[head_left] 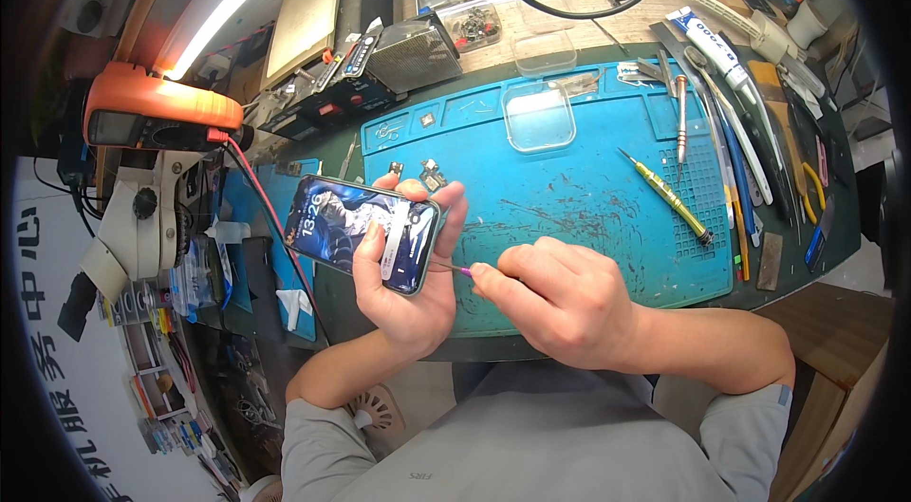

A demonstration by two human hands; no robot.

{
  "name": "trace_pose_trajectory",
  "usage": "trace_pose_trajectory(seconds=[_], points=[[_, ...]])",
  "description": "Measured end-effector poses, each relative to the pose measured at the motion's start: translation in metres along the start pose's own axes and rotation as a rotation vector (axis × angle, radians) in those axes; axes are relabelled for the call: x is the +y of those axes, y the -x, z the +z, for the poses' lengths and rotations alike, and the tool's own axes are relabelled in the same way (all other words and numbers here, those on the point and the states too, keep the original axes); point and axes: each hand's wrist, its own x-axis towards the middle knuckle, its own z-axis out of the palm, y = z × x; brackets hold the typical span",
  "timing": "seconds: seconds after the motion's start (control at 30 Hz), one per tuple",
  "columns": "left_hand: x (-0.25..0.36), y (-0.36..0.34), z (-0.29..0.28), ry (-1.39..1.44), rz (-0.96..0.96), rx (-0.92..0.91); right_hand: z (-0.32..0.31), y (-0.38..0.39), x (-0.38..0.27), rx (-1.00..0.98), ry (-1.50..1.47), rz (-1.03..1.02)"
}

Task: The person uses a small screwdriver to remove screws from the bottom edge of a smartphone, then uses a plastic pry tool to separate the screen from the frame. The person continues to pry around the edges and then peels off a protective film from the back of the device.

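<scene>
- Here's the phone point(332, 217), screen lit and tilted up, held in the air over the left end of the blue mat point(531, 189).
- The left grip point(413, 303) is clamped around it, thumb across the glass, fingers coming round behind the far side.
- The right grip point(569, 303), above the mat's near edge, is pinched together on a thin tool point(465, 271), its point up against or just beside the phone's short end; actual contact I can't make out.
- Now the danger: all of that tool work is in mid-air above the mat, nothing underneath to brace the phone, so a wobble could make the tip skid and scratch the frame or jab the left palm.
- That thumb on the glass, too: extra pressure could trigger the screen or tip the phone out of the hold.
- Watch the two small parts point(433, 175) lying on the mat just beyond the left fingers; a careless knuckle could sweep them away.
- On the mat's left side, the red lead point(249, 170) runs close by the phone; swing that way and it could snag.
- Room? Best across the mat's scuffed middle, bounded by the clear plastic box point(539, 118) at the mat's far side and the green screwdriver point(667, 196) at its right.
- Tightest at the mat's near edge: just a narrow strip of tabletop before the person's body.
</scene>
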Motion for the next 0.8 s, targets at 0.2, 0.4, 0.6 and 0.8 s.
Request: trace_pose_trajectory(seconds=[0.2, 0.4, 0.6, 0.8], points=[[-0.0011, 0.0002, 0.0024, -0.042, 0.005, 0.040, 0.0007, 0.0007, 0.0015, -0.032, -0.071, 0.105], [-0.0005, -0.0033, 0.0044, -0.091, 0.004, 0.084, 0.0032, 0.0010, -0.0017, -0.083, 0.005, 0.156], [-0.0018, -0.0014, 0.0033, -0.050, 0.008, 0.087, 0.0081, 0.0024, -0.0006, -0.006, -0.051, 0.090], [-0.0023, -0.0011, 0.0015, -0.044, -0.003, 0.091, 0.0051, 0.0015, -0.0002, -0.028, -0.028, 0.065]])
